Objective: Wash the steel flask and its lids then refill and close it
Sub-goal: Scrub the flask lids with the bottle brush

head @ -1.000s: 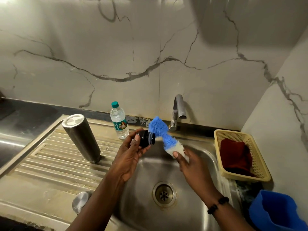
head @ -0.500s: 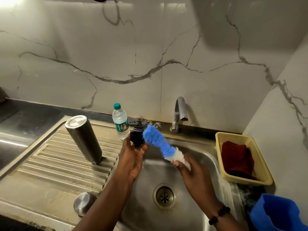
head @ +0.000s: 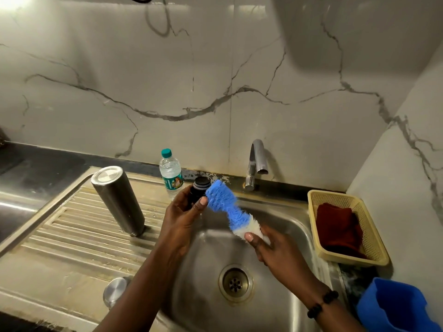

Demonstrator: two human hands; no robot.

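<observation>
My left hand [head: 184,212] grips the black inner lid [head: 199,188] over the sink [head: 287,226], fingers and thumb curled round it. My right hand [head: 268,248] is wrapped round the white base of the blue bottle brush [head: 225,204], whose bristle head touches the lid from its 3 o'clock side. The steel flask [head: 117,200] stands upside down and tilted on the ribbed drainboard [head: 72,226], at 9 o'clock from the lid. The round steel cap [head: 116,292] lies on the drainboard at 7 o'clock from my left hand. A plastic water bottle [head: 170,172] stands just behind the lid at 11 o'clock. The tap [head: 256,161] is at 2 o'clock from the lid, and a yellow basket [head: 374,255] holding a red cloth [head: 335,226] sits on the desk at 3 o'clock.
</observation>
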